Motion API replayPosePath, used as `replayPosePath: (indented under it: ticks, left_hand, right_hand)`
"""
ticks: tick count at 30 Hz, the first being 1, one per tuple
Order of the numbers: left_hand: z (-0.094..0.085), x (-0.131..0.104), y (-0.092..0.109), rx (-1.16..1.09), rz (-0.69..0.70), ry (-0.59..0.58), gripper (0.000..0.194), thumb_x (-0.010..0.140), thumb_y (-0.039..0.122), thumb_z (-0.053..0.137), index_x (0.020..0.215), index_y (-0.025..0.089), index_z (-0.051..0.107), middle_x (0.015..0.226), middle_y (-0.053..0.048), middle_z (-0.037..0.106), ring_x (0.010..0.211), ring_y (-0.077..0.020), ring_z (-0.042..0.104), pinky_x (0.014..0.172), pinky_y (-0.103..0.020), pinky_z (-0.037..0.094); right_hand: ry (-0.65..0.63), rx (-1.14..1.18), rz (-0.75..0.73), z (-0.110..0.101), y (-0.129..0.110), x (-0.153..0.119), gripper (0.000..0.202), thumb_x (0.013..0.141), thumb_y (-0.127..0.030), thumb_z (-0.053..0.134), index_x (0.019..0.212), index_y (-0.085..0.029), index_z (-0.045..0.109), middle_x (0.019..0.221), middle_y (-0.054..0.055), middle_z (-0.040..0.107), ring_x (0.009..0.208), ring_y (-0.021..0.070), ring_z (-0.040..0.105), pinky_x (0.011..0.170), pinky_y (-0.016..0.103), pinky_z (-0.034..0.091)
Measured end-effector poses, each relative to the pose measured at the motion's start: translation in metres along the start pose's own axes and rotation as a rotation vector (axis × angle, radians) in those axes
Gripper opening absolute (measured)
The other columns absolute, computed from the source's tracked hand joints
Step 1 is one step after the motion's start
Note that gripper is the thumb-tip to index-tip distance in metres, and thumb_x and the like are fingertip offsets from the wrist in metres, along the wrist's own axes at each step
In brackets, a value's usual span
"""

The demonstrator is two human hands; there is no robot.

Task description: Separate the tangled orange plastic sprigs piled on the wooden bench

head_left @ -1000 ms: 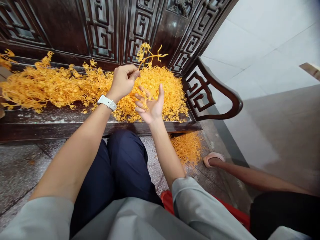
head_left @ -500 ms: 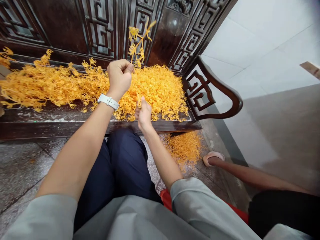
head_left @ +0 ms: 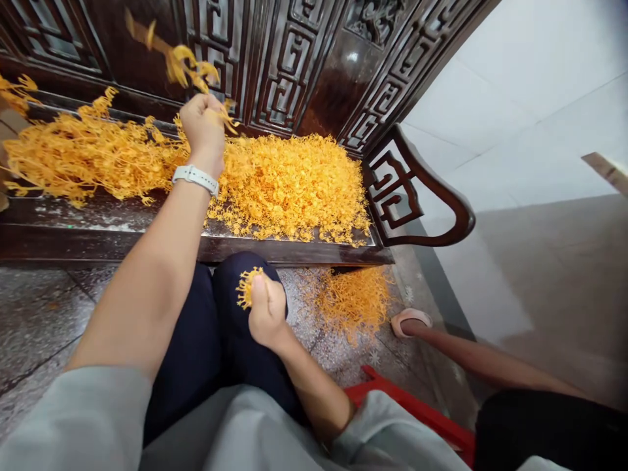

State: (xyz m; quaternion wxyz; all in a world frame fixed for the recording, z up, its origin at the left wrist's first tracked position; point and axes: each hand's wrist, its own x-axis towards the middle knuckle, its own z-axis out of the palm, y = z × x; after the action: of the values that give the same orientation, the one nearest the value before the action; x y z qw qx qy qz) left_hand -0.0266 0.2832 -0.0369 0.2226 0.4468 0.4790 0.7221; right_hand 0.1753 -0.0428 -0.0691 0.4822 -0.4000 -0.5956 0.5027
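My left hand [head_left: 203, 124], with a white watch strap on its wrist, is closed around a branched orange-yellow plastic flower stem [head_left: 184, 65]. The stem is smeared by motion and rises up and left in front of the bench back. Lower down, above my right knee, my right hand [head_left: 267, 307] is a closed fist with a small yellow plastic floret [head_left: 248, 288] sticking out by the thumb. Heaped on the bench seat are loose yellow florets [head_left: 299, 190] at the right and branched flower stems [head_left: 93, 157] at the left.
The dark wooden bench [head_left: 147, 242] has a carved lattice back and a curved armrest [head_left: 461, 203]. Thin bare orange stems [head_left: 353, 301] lie on the speckled floor. Another person's leg and pink shoe [head_left: 412, 320] are at right, near a red stool-like object [head_left: 417, 412].
My left hand has moved left and up with the stem, which swung leftward. My right hand has come down from the heap to above my knee, holding the floret.
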Motion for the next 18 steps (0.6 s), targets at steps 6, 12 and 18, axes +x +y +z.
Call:
replayPosePath:
  ticks: [6, 12, 18]
  left_hand:
    - [0.003, -0.021, 0.022, -0.002, -0.112, -0.04, 0.041, 0.114, 0.024, 0.058, 0.076, 0.021, 0.045, 0.061, 0.004, 0.039, 0.066, -0.0127, 0.028, 0.063, -0.032, 0.025]
    - [0.001, -0.046, 0.046, 0.101, 0.105, -0.202, 0.04, 0.108, 0.043, 0.065, 0.074, 0.022, 0.06, 0.061, 0.0, 0.048, 0.06, -0.0155, 0.04, 0.062, -0.035, 0.029]
    - [0.001, -0.061, 0.062, 0.212, 0.188, -0.249, 0.025, 0.097, 0.017, 0.066, 0.072, 0.02, 0.064, 0.061, 0.0, 0.052, 0.058, -0.0148, 0.045, 0.062, -0.034, 0.033]
  right_hand:
    - [0.184, 0.231, -0.014, -0.041, -0.033, 0.094, 0.049, 0.095, -0.068, 0.072, 0.082, -0.025, 0.053, 0.066, -0.005, 0.041, 0.052, 0.0101, 0.028, 0.045, 0.027, 0.026]
    - [0.305, 0.157, -0.149, -0.11, -0.026, 0.252, 0.034, 0.091, -0.047, 0.076, 0.113, -0.03, 0.056, 0.083, -0.003, 0.053, 0.062, 0.0101, 0.045, 0.057, 0.024, 0.039]
    - [0.395, -0.211, 0.08, -0.148, 0.004, 0.327, 0.037, 0.1, -0.057, 0.062, 0.088, -0.024, 0.05, 0.078, -0.001, 0.048, 0.061, 0.0124, 0.04, 0.055, 0.027, 0.035]
